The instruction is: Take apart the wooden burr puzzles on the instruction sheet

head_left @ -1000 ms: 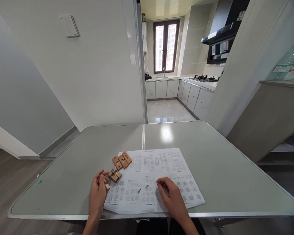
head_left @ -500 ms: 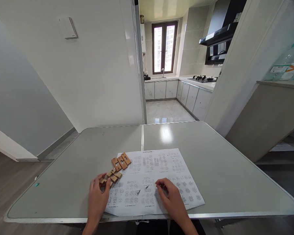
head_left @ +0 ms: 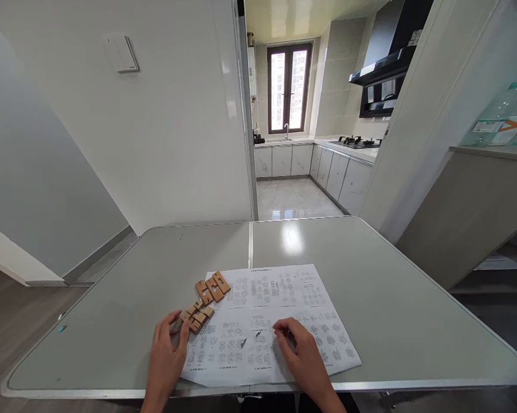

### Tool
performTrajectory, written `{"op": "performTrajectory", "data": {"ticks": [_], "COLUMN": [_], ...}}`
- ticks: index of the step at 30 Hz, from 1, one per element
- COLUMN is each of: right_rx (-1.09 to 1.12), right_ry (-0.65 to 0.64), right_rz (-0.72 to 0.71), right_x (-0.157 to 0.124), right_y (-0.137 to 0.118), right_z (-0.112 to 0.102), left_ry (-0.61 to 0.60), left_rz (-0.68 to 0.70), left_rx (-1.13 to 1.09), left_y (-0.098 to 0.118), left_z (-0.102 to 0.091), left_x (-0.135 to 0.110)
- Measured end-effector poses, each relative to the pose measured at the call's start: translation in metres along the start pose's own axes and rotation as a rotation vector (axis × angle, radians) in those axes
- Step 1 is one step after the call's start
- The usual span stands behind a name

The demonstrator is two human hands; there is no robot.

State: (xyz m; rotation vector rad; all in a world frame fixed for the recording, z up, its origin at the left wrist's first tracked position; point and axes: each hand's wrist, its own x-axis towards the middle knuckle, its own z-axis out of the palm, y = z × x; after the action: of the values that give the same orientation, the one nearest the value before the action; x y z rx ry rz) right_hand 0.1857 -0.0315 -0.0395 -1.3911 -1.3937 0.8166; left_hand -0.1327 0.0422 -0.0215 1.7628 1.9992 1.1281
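If lifting likely light, rigid wooden blocks (head_left: 200, 317) beside half-open left hand (head_left: 164, 350), pinch sides; note curled right hand (head_left: 302, 347); can't tell either hold.

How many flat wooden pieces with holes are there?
3: the left piece, middle piece and right piece, side by side by the far left corner of the paper. The left hand could hide another.

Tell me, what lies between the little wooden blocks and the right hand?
In the head view, only the printed sheet lies between the little wooden blocks and the right hand; no separate object shows there.
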Motion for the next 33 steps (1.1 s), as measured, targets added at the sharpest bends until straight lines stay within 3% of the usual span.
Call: {"op": "performTrajectory", "data": {"ticks": [7, 33], "right_rx": [0.002, 0.008], "right_ry": [0.024, 0.03], "right_rz": [-0.01, -0.014], "right_x": [-0.0005, -0.0006], "right_y": [-0.0029, -0.0034], "right_z": [0.0006, 0.001], "left_ry": [-0.003, -0.041], "left_rz": [-0.214, -0.179], "left_rx": [-0.083, -0.028], "left_y": [0.0025, -0.0039], "left_z": [-0.0129, -0.0103], "left_x": [0.0026, -0.001]}}
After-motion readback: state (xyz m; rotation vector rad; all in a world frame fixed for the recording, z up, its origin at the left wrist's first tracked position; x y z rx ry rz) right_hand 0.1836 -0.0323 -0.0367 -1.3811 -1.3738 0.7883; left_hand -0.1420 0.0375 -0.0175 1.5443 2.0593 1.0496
